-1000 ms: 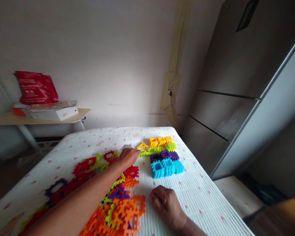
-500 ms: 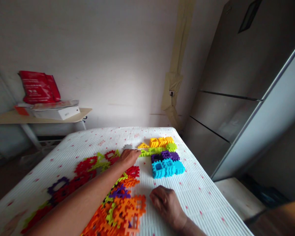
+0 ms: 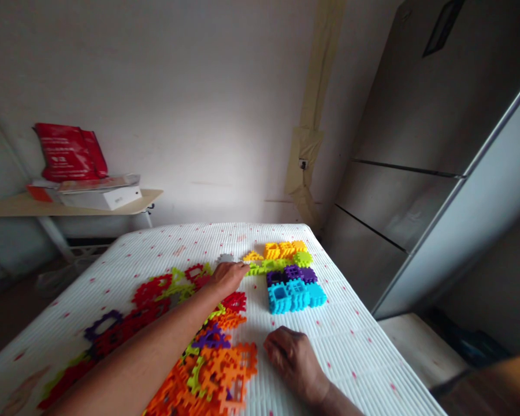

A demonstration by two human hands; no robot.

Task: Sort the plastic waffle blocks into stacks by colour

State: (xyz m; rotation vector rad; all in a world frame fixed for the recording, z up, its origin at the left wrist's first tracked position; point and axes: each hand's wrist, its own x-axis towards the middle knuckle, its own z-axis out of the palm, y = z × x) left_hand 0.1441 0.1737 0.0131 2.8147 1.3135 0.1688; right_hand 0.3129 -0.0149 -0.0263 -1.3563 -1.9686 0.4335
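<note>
My left hand (image 3: 229,277) reaches across the table, its fingers closed together at the left end of a row of lime-green interlocking plastic blocks (image 3: 274,266). The fingertips are on the nearest lime-green piece (image 3: 255,270) and partly hide it. My right hand (image 3: 293,359) rests on the table cover with curled fingers, and nothing shows in it. Stacked light-blue blocks (image 3: 297,296) and purple blocks (image 3: 292,274) sit in front of the green row, yellow blocks (image 3: 283,249) behind it. Under and beside my left arm lies a pile of mixed pieces, mostly orange pieces (image 3: 225,375) and red pieces (image 3: 151,289).
A white ribbed cover with red dots (image 3: 351,346) lies over the table. One grey piece (image 3: 225,257) is beyond my left hand. To the right stands a tall refrigerator (image 3: 398,144). At the left, a side table (image 3: 17,208) bears a white box (image 3: 104,198) and a red bag (image 3: 69,153).
</note>
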